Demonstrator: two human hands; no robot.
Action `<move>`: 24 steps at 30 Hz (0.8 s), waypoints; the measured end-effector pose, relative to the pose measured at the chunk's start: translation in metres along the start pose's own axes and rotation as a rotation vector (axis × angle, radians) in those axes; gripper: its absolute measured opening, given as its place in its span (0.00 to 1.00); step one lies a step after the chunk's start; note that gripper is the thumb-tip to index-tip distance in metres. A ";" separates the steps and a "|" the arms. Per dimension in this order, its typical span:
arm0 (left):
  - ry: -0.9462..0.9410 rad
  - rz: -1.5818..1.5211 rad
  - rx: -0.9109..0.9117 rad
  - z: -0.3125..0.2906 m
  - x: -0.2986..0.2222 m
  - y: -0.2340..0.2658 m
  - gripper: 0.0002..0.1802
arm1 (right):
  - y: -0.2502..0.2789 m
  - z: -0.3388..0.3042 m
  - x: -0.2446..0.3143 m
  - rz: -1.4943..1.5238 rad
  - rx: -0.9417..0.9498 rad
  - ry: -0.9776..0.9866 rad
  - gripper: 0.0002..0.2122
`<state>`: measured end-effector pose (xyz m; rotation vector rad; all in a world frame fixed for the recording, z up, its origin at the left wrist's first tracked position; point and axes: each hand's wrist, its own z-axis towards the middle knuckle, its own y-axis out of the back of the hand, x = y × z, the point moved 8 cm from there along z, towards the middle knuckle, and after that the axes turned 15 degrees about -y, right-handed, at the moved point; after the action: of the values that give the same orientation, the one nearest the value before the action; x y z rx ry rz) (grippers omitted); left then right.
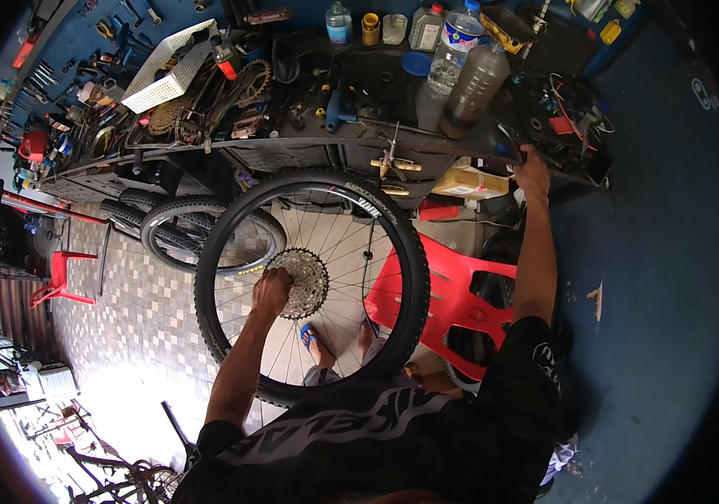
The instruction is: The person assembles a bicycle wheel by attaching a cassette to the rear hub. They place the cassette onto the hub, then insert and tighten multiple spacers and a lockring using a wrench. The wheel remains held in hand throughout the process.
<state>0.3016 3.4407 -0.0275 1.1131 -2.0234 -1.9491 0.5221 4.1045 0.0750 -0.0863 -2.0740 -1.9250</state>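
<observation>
A bicycle wheel with a black knobby tyre is held in front of my body. My left hand is closed at its hub, against the silver cassette; the fingers hide the axle. My right arm stretches forward to the bench's front edge. There my right hand is curled beside a small metal tool; what lies in its fingers is too small to make out. The tool lies near the cluttered right end of the workbench.
A red plastic chair stands behind the wheel to the right. More tyred wheels lean under the bench at left. On the bench are a dark-liquid bottle, a blue-capped water bottle, a white basket and a blue power tool.
</observation>
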 end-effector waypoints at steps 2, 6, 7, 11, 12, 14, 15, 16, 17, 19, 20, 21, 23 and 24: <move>-0.006 -0.030 0.043 0.000 0.004 0.000 0.10 | 0.001 0.002 0.006 0.027 -0.037 -0.005 0.25; 0.011 0.002 -0.010 -0.005 0.005 0.002 0.11 | -0.003 0.011 0.027 0.028 -0.046 -0.041 0.22; 0.010 -0.037 -0.015 -0.003 0.007 0.001 0.12 | -0.004 0.016 0.027 0.012 -0.062 -0.026 0.22; -0.009 -0.084 -0.024 0.002 0.009 -0.002 0.15 | -0.002 0.021 0.021 -0.053 -0.176 -0.024 0.21; -0.014 -0.063 -0.024 0.001 0.011 -0.002 0.16 | -0.001 0.015 0.028 -0.088 -0.224 0.007 0.21; -0.016 -0.069 -0.017 -0.001 0.015 -0.007 0.18 | 0.004 0.000 0.037 -0.084 -0.298 0.082 0.21; -0.012 -0.106 -0.035 -0.004 0.019 -0.006 0.18 | 0.007 -0.014 0.043 -0.043 -0.318 0.135 0.20; -0.015 -0.148 -0.048 -0.003 0.015 -0.006 0.18 | 0.010 -0.029 0.044 -0.009 -0.342 0.182 0.20; 0.003 -0.136 -0.057 -0.002 0.012 -0.006 0.16 | 0.010 -0.044 0.048 0.014 -0.343 0.232 0.18; -0.040 -0.077 -0.059 -0.001 0.006 -0.007 0.15 | 0.005 -0.082 0.059 0.065 -0.341 0.330 0.15; -0.063 -0.052 -0.059 -0.001 0.003 -0.010 0.14 | -0.005 -0.103 0.063 0.122 -0.303 0.407 0.14; -0.137 -0.114 -0.079 -0.004 0.013 -0.013 0.14 | -0.018 -0.125 0.076 0.187 -0.256 0.499 0.12; -0.176 -0.151 -0.110 -0.010 0.020 -0.016 0.14 | -0.038 -0.176 0.096 0.249 -0.123 0.584 0.10; -0.138 -0.117 -0.098 -0.011 0.017 -0.015 0.14 | -0.047 -0.198 0.103 0.271 -0.034 0.592 0.10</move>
<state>0.3019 3.4233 -0.0463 1.1270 -1.9427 -2.2137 0.4493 3.8890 0.0671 0.1677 -1.5490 -1.5774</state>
